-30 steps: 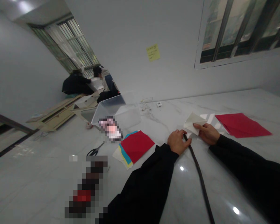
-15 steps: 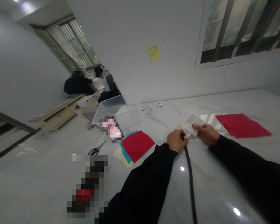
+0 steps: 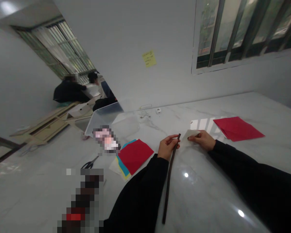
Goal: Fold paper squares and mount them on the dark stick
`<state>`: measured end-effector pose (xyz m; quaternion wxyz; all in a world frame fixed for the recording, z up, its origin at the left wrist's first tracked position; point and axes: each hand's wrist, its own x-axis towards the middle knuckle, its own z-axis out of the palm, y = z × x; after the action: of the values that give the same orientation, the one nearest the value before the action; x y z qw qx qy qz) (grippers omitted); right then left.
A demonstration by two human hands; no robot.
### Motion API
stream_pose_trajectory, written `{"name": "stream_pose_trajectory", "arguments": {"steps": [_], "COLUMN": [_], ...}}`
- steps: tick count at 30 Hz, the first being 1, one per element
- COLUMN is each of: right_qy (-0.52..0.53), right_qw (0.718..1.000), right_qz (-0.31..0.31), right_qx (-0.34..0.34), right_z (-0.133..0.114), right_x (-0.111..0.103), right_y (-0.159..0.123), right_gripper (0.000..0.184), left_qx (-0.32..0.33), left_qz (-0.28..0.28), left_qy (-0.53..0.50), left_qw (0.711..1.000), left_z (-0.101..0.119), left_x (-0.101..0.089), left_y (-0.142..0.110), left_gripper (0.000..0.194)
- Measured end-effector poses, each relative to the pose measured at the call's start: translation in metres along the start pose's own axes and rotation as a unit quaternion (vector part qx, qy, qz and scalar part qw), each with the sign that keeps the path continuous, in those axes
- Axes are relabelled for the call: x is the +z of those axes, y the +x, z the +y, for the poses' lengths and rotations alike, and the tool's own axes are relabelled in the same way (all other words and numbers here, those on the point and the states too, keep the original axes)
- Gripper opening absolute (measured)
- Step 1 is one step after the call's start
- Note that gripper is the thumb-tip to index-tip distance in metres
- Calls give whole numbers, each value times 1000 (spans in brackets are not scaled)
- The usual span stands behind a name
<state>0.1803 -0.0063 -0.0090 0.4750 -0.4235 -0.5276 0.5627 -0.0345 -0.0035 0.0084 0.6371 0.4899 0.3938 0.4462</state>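
My left hand [image 3: 168, 147] pinches a long thin dark brown stick [image 3: 170, 186] near its top end. The stick slants down toward me over the white marbled surface. Just to the right, my right hand [image 3: 203, 140] is closed on a folded cream paper sheet [image 3: 187, 136], thumb on top. The paper's left edge comes close to the stick's top; whether they touch I cannot tell. Left of my left hand lies a stack of coloured sheets [image 3: 137, 155], red on top with blue, yellow and white edges below. Beyond my right hand rests a red sheet pile [image 3: 237, 128].
Black-handled scissors [image 3: 88, 165] lie on the left, near blurred-out objects. A clear plastic bin [image 3: 106, 115] stands behind them. A small white plug [image 3: 158, 111] and a cable [image 3: 145, 111] lie by the wall. A yellow note [image 3: 149, 58] sticks there. Two people [image 3: 71, 89] sit at the far left.
My left hand has lifted the stick's top and shifted left; the stick now slants and its lower end shows. My right hand has brought the paper nearer the stick. The view has turned slightly right.
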Motion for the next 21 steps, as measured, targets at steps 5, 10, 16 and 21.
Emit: {"name": "stream_pose_trajectory", "arguments": {"steps": [5, 10, 16, 21], "right_qy": [-114, -252, -303, -303], "right_qw": [988, 934, 900, 902], "right_qz": [-46, -14, -8, 3], "right_qx": [-96, -255, -315, -308], "right_z": [-5, -14, -27, -26], "right_x": [6, 10, 12, 13], "right_y": [-1, -5, -8, -8], "right_gripper": [26, 19, 14, 16], "left_qx": [-19, -36, -52, -58], "left_qz": [-26, -56, -82, -88], "left_qy": [-14, -12, 11, 16], "left_qw": [999, 998, 995, 994], "left_z": [3, 8, 15, 17], "left_x": [-6, -7, -6, -6], "left_y": [2, 0, -4, -5], "left_gripper": [43, 41, 39, 36]}}
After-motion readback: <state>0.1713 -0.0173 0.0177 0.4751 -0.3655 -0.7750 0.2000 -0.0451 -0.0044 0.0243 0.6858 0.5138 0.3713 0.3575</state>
